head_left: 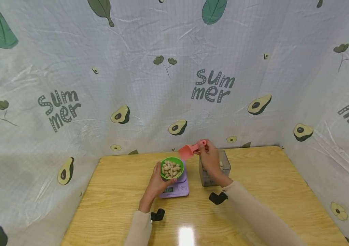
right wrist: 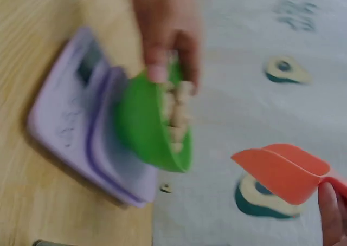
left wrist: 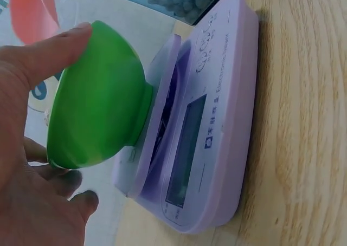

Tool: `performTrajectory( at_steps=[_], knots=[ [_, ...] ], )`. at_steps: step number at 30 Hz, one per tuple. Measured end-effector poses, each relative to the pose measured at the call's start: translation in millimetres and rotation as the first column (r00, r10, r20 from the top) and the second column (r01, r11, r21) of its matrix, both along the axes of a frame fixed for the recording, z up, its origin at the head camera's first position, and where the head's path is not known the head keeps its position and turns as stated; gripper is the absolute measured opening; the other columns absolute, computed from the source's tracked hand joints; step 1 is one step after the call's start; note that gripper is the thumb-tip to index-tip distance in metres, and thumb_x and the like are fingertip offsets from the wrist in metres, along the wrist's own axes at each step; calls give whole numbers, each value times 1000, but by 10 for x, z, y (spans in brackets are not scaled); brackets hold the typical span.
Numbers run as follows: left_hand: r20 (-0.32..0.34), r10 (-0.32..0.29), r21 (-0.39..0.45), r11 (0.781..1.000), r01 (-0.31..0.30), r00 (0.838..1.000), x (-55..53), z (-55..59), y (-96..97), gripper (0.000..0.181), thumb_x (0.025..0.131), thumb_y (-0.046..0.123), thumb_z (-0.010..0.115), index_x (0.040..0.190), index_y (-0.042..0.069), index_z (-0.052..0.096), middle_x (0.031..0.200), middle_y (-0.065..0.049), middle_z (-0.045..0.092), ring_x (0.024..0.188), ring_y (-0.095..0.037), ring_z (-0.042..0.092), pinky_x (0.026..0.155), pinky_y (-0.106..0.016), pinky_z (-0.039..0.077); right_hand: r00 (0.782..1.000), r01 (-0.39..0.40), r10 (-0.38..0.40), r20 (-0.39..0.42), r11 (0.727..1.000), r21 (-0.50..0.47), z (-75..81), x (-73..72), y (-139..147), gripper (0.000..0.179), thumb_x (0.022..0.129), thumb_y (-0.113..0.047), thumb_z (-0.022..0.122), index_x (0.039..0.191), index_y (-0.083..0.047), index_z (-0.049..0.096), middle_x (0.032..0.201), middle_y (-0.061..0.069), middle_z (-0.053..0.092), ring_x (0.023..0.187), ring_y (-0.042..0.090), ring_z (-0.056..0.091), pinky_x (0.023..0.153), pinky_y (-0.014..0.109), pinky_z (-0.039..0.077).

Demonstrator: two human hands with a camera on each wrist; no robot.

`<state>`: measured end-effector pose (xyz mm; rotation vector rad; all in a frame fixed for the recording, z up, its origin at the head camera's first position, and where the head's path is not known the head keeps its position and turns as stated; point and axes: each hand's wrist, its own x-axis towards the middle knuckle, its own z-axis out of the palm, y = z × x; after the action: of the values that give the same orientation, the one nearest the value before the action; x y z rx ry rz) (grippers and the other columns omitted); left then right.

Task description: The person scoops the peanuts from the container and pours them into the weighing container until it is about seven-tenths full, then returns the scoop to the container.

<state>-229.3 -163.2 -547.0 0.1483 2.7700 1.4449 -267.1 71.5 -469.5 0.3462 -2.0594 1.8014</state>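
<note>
My left hand holds a green bowl at its rim, thumb on one side and fingers on the other. Peanuts fill the bowl, which sits on the platform of a purple kitchen scale. Between the thumb and fingers of my right hand is the handle of a pink scoop. The scoop is raised to the right of the bowl, its mouth towards it. No peanuts show in the scoop.
A grey see-through container with some peanuts in it stands right of the scale, under my right hand. The wooden table meets a printed cloth at its back edge.
</note>
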Motion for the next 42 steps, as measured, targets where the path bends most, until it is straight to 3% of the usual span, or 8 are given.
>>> performTrajectory(
  at_steps=[2,5,15,19,25,33,37,42],
  knots=[
    [7,7,9,1000,-7,1000,11,9,14,119,77,42,83,158,2,6,163,-25,9,148,-48,19,116,-60,26,996,13,1,90,988,-151,54,11,139,31,103,-21,50,110,8,60,98,19,67,82,13,73,78,32,59],
    [-7,15,30,999,-15,1000,30,43,37,121,77,44,82,159,6,2,164,-22,3,149,-47,15,117,-60,24,983,53,-5,183,965,-257,120,30,355,32,104,-22,48,113,7,57,96,10,65,79,6,71,80,29,59],
    [-85,17,27,1000,-15,996,73,254,110,111,82,41,78,160,13,4,167,-12,3,151,-42,13,117,-61,22,964,174,-101,245,938,-299,90,124,877,22,104,-21,48,114,-3,58,97,-1,64,85,5,69,80,25,58],
    [-119,-8,22,1000,11,993,106,319,128,106,85,41,75,160,18,3,167,-11,3,151,-42,14,116,-63,23,948,215,-151,280,953,-212,-30,121,945,28,104,-21,48,117,2,58,97,1,64,83,3,68,79,25,58],
    [-153,-70,-24,997,67,986,128,318,167,103,87,47,71,160,17,5,167,-11,5,151,-39,15,116,-61,26,932,191,-178,317,981,-12,-210,96,947,34,104,-21,48,125,5,53,108,25,65,74,1,70,71,21,58],
    [-157,-96,-8,995,96,983,173,327,254,99,89,42,71,160,19,5,167,-9,5,150,-40,16,114,-62,27,913,21,-74,401,991,135,-163,94,879,29,102,-16,50,127,0,54,107,27,68,92,35,73,73,31,60],
    [-155,-120,-13,993,120,981,173,355,298,96,91,37,69,160,17,6,167,-7,4,152,-36,12,115,-62,26,939,8,-126,320,938,345,-111,106,887,31,102,-21,52,125,0,56,107,23,71,95,34,72,73,37,60],
    [-153,-134,-33,991,131,979,154,393,334,95,91,45,67,160,19,7,167,-4,4,153,-32,10,117,-60,26,960,187,-271,72,811,554,-68,121,970,29,100,-19,52,119,2,60,110,24,71,98,37,70,79,50,56]
  ],
)
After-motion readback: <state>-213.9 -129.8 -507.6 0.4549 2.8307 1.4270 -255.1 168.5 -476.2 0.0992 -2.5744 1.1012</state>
